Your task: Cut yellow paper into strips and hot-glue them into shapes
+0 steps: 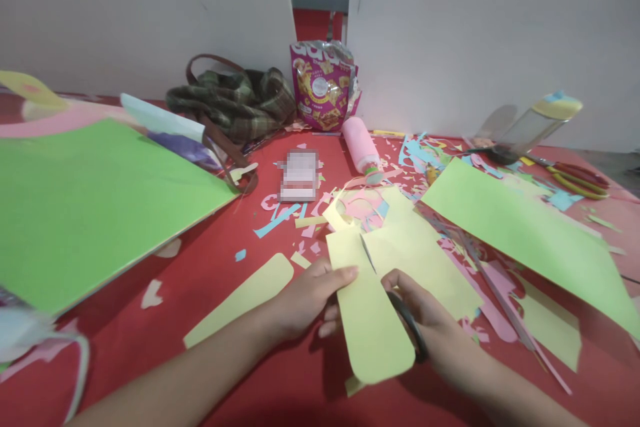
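My left hand (320, 293) pinches a strip of yellow paper (373, 320) whose near end has rounded corners. Fingers of my right hand (425, 313) are wrapped round the dark handles of a pair of scissors (411, 327). The scissors' blade shows at the strip's far right edge, where it meets the paper. Behind the strip lies a larger yellow sheet (425, 253). To the left of my left hand, a second yellow piece with a rounded corner (245, 297) rests on the red table (165, 373).
Green sheets lie left (110, 207) and right (520, 233). Toward the back are a pink bottle (359, 140), a purple snack bag (323, 90), a plaid cloth bag (240, 100) and a blurred-out rectangular object (299, 177). Red-and-yellow-handled scissors (580, 177) lie right, among paper scraps (420, 150).
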The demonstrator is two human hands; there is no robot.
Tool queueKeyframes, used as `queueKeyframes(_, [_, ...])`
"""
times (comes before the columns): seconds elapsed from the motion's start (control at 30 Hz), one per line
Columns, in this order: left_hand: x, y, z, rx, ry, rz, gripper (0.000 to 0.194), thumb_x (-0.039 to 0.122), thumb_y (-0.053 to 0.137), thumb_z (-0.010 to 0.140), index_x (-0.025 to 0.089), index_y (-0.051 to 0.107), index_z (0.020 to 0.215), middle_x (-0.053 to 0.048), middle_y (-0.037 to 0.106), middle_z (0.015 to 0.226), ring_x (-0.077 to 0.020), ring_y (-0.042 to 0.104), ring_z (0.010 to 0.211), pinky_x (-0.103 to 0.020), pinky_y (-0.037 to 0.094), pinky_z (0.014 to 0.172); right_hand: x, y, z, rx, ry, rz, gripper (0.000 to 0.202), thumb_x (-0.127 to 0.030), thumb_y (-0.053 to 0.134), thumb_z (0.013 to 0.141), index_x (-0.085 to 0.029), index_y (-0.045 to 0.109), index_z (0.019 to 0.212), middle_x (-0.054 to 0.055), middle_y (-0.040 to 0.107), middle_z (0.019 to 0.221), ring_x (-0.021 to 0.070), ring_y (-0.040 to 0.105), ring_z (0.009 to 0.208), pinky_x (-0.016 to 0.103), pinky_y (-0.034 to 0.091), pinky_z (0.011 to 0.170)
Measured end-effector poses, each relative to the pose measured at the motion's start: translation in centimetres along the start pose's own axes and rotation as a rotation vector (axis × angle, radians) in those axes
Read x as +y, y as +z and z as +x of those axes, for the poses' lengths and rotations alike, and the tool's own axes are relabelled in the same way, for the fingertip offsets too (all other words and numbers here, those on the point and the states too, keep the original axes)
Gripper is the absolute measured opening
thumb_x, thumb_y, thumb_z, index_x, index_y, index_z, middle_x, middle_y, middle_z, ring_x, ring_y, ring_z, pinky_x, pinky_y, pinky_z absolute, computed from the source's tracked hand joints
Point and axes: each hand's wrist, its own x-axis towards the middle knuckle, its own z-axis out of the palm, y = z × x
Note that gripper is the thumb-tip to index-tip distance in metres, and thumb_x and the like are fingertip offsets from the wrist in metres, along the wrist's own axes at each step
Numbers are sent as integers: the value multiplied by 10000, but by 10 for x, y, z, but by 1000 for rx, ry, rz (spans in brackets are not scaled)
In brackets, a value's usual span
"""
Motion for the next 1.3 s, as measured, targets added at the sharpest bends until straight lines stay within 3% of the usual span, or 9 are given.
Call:
queueKeyframes(0.73, [1, 1, 0, 31, -13, -22, 268, 321, 432, 749, 121, 480, 578, 95, 311, 328, -8, 203, 232, -122, 201, 232, 5, 0, 3, 18, -15, -17, 326, -402, 587, 669, -219, 322, 720, -108, 442, 437, 68, 429, 355, 197, 325, 415])
queueKeyframes(1.03, [-1, 2, 0, 33, -2, -44, 245, 320, 440, 747, 120, 483, 612, 95, 322, 335, -5, 200, 234, -120, 194, 235, 3, -5, 0, -102, -79, 14, 305, -437, 505, 730, -219, 312, 820, -71, 470, 509, 78, 436, 428, 206, 290, 464])
queueKeyframes(1.3, [-1, 5, -1, -55, -65, -28, 272, 350, 465, 729, 130, 462, 570, 98, 287, 337, -14, 210, 243, -150, 179, 249, 1, -6, -2, -132, -85, 66, 231, -386, 464, 779, -203, 324, 803, -50, 473, 557, 72, 443, 496, 190, 272, 477])
